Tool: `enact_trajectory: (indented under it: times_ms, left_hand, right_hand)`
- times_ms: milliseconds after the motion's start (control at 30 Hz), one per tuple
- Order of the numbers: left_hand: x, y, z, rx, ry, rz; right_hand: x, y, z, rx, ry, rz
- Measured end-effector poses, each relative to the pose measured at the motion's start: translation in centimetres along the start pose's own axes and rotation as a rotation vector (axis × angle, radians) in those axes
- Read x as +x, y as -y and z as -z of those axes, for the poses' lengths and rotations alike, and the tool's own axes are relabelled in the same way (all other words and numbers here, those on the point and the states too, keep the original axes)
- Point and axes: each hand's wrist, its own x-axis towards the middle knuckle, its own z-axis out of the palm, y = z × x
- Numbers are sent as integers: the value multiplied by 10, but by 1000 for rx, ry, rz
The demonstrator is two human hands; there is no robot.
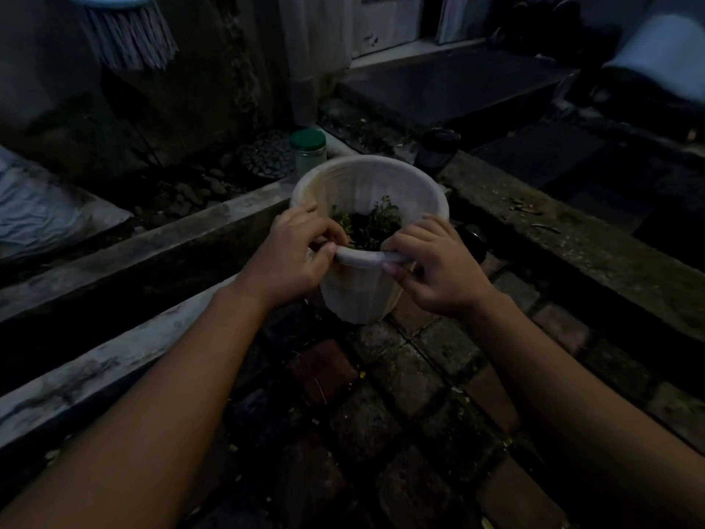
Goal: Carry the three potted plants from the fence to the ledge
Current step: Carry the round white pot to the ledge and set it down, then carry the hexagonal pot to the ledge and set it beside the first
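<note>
A jar with a green lid stood near a pile of small stones. A mop head hung up high. A dark cup, maybe, stood beside red bricks.

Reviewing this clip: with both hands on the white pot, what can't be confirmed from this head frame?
- Bottom of the white pot: the dim light leaves it unclear whether it is lifted or resting on the paving.
- Left hand and right hand: fingertips curl over the rim, hidden inside.
- Plant type: too dark.
- Dark container behind the pot: contents unreadable.
- Other two pots: not in view.
</note>
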Motion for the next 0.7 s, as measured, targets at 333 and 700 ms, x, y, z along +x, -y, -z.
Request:
enact_trajectory:
  times_ms: [333, 700]
  left_hand:
    - [18, -30, 13, -15, -16, -4]
    - [100, -229, 114, 17, 233, -139]
  right_hand:
    - [-6, -18, 25, 81, 79, -22]
    - [31, -5, 303, -119, 253, -417]
